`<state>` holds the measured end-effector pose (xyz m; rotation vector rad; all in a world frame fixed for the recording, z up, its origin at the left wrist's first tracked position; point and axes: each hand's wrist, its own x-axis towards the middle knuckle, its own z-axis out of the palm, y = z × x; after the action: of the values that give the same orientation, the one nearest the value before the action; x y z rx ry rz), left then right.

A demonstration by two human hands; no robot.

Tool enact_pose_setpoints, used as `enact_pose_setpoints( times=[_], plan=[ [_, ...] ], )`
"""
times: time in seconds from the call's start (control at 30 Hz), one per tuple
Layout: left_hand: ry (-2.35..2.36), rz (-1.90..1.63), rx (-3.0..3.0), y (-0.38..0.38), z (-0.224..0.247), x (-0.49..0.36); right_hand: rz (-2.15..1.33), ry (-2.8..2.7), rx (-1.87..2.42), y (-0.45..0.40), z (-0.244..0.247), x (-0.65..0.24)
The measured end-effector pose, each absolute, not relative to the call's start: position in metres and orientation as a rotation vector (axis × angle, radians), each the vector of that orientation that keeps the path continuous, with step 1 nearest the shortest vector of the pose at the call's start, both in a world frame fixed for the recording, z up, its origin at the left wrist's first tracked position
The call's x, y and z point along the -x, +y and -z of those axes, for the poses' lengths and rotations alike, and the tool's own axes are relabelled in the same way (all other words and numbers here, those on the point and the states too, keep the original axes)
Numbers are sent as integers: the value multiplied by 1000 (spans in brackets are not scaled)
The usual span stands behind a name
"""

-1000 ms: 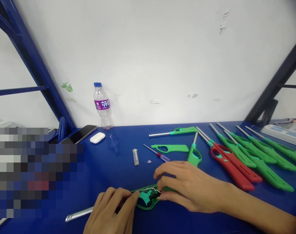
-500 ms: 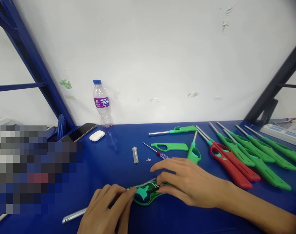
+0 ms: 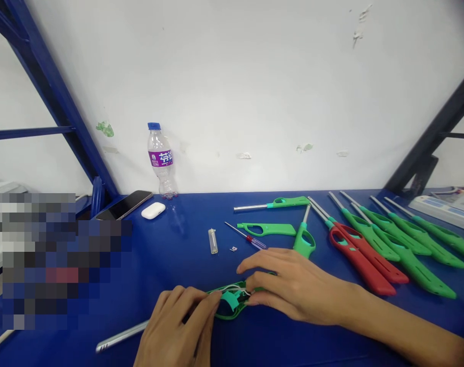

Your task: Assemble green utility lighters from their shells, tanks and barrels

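Observation:
Between my hands lies an opened green lighter body point(image 3: 227, 317), its inner side facing up. A teal trigger point(image 3: 230, 302) and a thin white wire point(image 3: 229, 289) show inside it. My left hand point(image 3: 178, 323) is closed around the front of the body, where the long metal tube point(image 3: 121, 337) runs out to the left. With fingertips pinched at the rear of the body, my right hand point(image 3: 289, 285) touches the wire and a dark part point(image 3: 244, 296). My fingers hide much of the handle.
A clear fuel tank point(image 3: 213, 241), a tiny metal piece point(image 3: 233, 249), a screwdriver point(image 3: 251, 239) and a green shell half point(image 3: 270, 230) lie beyond my hands. Several green lighters point(image 3: 419, 239) and two red lighters point(image 3: 364, 260) are at right. A bottle point(image 3: 161, 160), earphone case point(image 3: 153, 210) and phone point(image 3: 127, 205) stand back left.
The lighter body and my left hand have shifted slightly to the right. The trigger sits closer to my right fingertips, which stay in about the same place.

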<state>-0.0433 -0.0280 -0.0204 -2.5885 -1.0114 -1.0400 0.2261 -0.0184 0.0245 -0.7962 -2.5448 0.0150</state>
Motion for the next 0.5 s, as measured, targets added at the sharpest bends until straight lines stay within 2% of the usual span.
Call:
enact_pose_setpoints(
  times=[0.5],
  plan=[
    [-1062,909,2664,-19,26,41,-166,-2538,875,-16,-21,-226]
  ],
)
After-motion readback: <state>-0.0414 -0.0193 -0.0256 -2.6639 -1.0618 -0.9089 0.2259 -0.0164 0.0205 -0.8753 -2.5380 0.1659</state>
